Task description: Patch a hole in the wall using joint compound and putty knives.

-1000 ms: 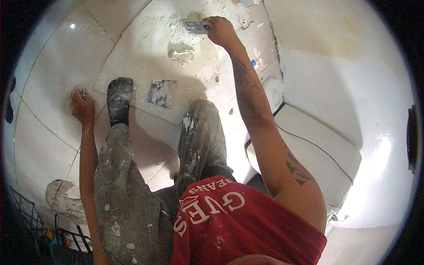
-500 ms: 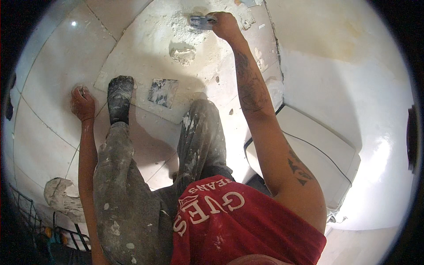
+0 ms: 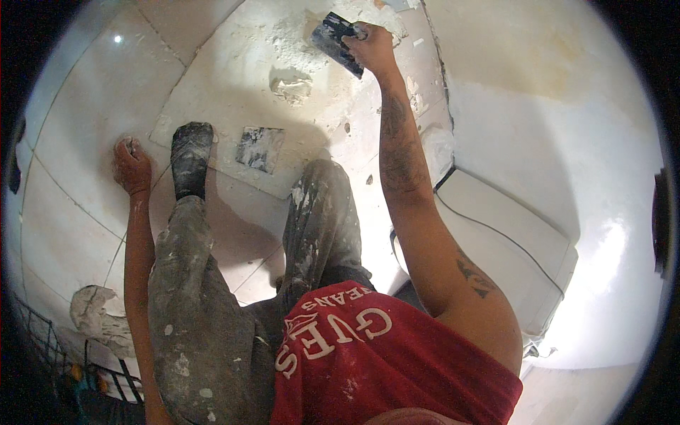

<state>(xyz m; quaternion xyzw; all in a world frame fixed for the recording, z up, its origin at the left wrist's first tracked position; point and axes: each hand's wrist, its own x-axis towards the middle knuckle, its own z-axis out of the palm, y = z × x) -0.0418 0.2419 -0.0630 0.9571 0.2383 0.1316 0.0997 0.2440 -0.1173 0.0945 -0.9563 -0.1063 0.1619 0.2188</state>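
Observation:
My right hand grips a dark, plaster-smeared flat scraper, tilted diagonally over the pale powdery plaster on a large square board on the floor. A lump of plaster lies below it, and a second square smeared plate rests on the board near my knee. My left hand is at the tiled floor left of my sock-covered foot, fingers curled round something small I cannot make out.
A white wall is on the right, with a white panel-like object and a cord beside it. A crumpled pale bag and a dark wire rack are at lower left. My legs, in plaster-spotted grey trousers, fill the middle.
My right hand has moved a little to the right, and the scraper has turned from level to a steep diagonal, showing more of its dark face. My left hand stays in place.

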